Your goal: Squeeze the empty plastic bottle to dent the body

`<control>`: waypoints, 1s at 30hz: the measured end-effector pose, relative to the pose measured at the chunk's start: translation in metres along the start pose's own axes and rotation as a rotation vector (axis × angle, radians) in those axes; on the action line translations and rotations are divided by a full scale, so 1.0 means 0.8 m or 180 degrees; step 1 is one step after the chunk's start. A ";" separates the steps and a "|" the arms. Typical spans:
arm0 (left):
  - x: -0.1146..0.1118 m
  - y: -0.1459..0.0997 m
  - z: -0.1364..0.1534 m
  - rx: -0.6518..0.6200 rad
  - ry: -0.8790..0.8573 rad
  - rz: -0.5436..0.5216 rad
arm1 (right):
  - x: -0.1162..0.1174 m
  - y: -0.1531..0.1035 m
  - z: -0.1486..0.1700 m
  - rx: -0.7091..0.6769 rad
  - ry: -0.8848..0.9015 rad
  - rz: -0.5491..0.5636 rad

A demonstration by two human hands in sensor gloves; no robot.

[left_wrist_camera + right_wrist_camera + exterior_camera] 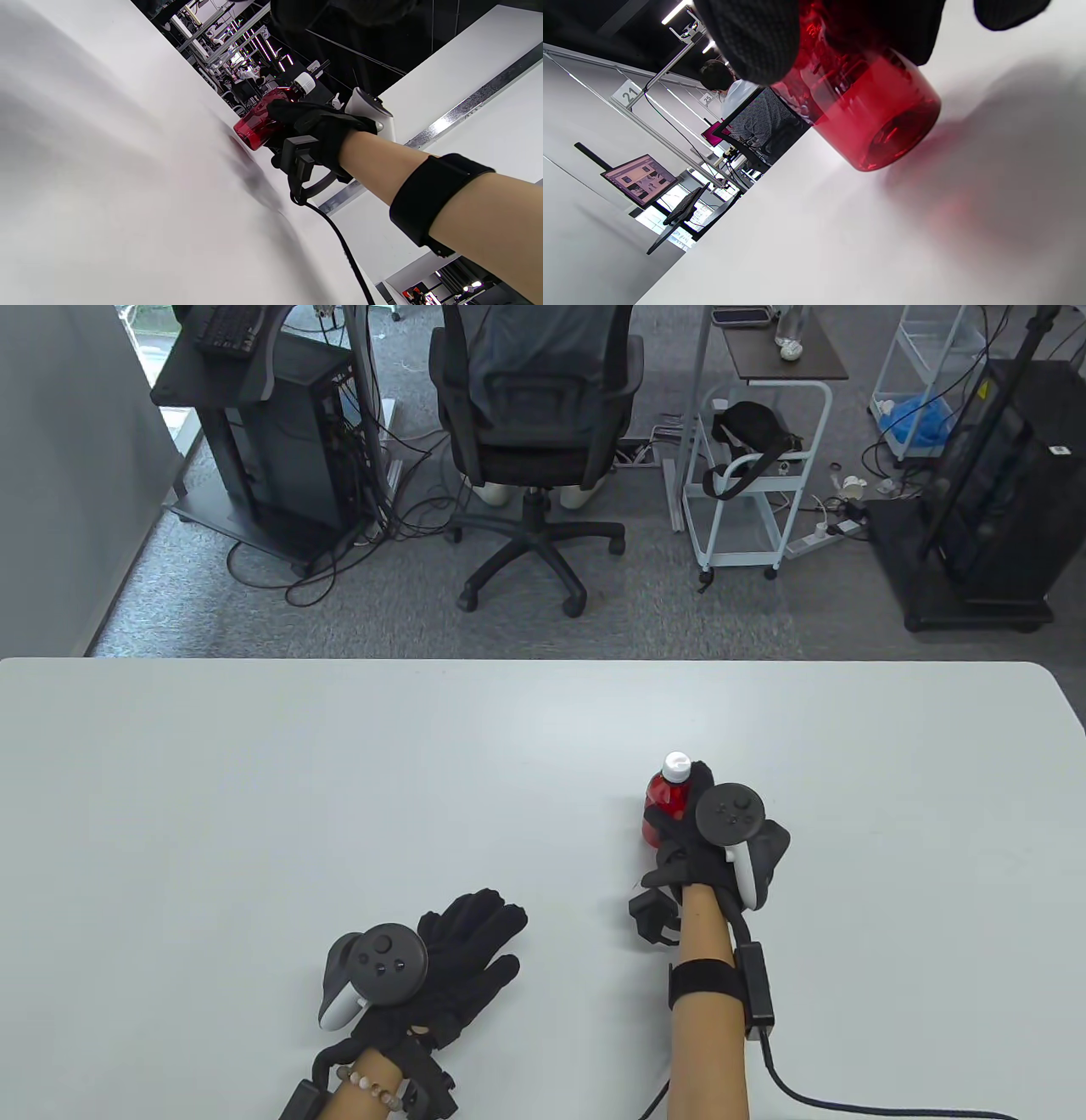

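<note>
Nearest the camera, the left hand lies flat on the counter, palm down, fingers spread and grasping nothing; a bead bracelet circles its wrist.

The counter is plain pale grey-white with a rounded far-right corner. Beyond its far edge, left to right over grey carpet: a black computer stand trailing cables, a black office chair on a five-star base, a white wheeled cart holding a black headset, and a black equipment rack bearing a small yellow warning sticker, too small to read.

In the right wrist view, numbered placards reading "21" and "25" hang on a metal frame, near a seated person and a lit monitor whose screen text is illegible.

To the right, the right hand is clenched around the bottle, which stands right of the counter's centre. The bottle is translucent red plastic with a white screw cap and shows no label. In the right wrist view its round base is tilted, and whether the low edge touches the surface cannot be told; gloved fingers wrap the body, which looks creased beneath them.
</note>
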State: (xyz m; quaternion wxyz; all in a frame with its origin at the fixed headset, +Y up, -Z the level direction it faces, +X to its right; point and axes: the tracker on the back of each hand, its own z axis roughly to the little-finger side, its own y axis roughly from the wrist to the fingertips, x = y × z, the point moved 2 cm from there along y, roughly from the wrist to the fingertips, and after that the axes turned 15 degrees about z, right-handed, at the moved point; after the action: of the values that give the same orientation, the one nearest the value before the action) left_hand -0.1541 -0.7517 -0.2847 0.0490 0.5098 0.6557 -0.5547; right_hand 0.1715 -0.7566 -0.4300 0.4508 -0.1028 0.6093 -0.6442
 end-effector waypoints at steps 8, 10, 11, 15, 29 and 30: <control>0.000 0.001 0.001 0.0027 -0.0005 0.0021 | 0.002 -0.004 0.006 -0.0045 -0.0086 -0.0149; 0.001 0.001 0.001 0.0026 0.0005 0.0014 | -0.002 -0.006 0.007 -0.0070 -0.0099 -0.0190; 0.001 0.001 0.001 0.0027 0.0007 0.0015 | -0.005 -0.007 0.007 -0.0072 -0.0090 -0.0207; 0.001 0.001 0.001 0.0039 -0.0004 0.0012 | -0.034 -0.014 0.005 -0.0168 0.0135 -0.0183; 0.000 0.000 0.002 0.0099 0.0121 -0.0045 | -0.122 -0.088 -0.006 -0.0752 0.0782 0.0206; 0.001 -0.001 0.002 0.0119 0.0132 -0.0055 | -0.122 -0.098 -0.007 -0.0823 0.0773 0.0226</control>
State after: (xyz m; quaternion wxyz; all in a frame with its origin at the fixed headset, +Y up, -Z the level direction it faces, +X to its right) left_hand -0.1556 -0.7528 -0.2855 0.0211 0.5163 0.6505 -0.5566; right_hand 0.1874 -0.6956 -0.3219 0.3794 -0.0597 0.7402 -0.5518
